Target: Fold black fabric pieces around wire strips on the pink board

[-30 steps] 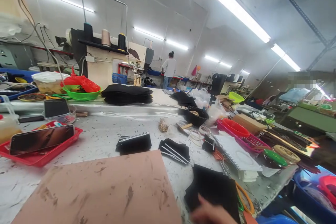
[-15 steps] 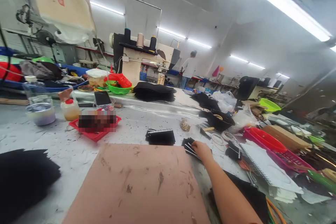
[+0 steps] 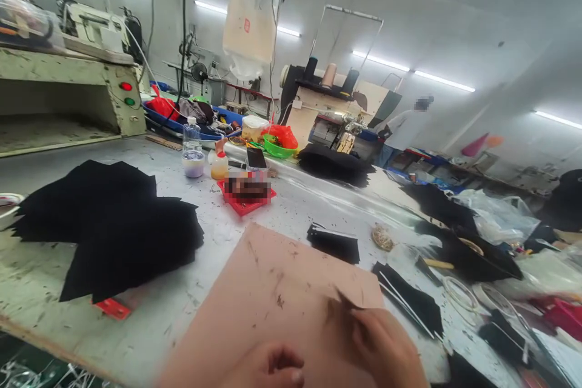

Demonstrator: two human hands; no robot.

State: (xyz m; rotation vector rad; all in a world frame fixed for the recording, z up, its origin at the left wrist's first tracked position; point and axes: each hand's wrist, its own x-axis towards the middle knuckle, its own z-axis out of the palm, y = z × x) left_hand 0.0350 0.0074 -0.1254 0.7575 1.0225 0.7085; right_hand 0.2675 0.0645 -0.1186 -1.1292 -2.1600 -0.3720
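A pinkish-brown board (image 3: 273, 279) with dark smudges lies on the grey table. Over its right part my right hand (image 3: 379, 339) pinches a small dark piece (image 3: 348, 303), blurred by motion. Low on the board is my left hand (image 3: 273, 364), its fingers curled, with nothing visible in them. Just beyond the board sits a small stack of black pieces (image 3: 334, 244). To the right is a fanned stack of black pieces with white edges (image 3: 411, 297). Large black sheets (image 3: 131, 230) are piled at the left.
A red tray (image 3: 240, 203), a bottle of yellowish liquid (image 3: 219, 165), a clear bottle (image 3: 191, 148) and a green bowl (image 3: 278, 147) stand beyond the board. A sewing machine (image 3: 318, 103) rises behind. Rings of cord (image 3: 459, 294) lie right. A person (image 3: 404, 127) stands in the background.
My right hand has come back from the white-edged stack to above the board, with a dark piece in it. My left hand has come into view. The view has turned left.
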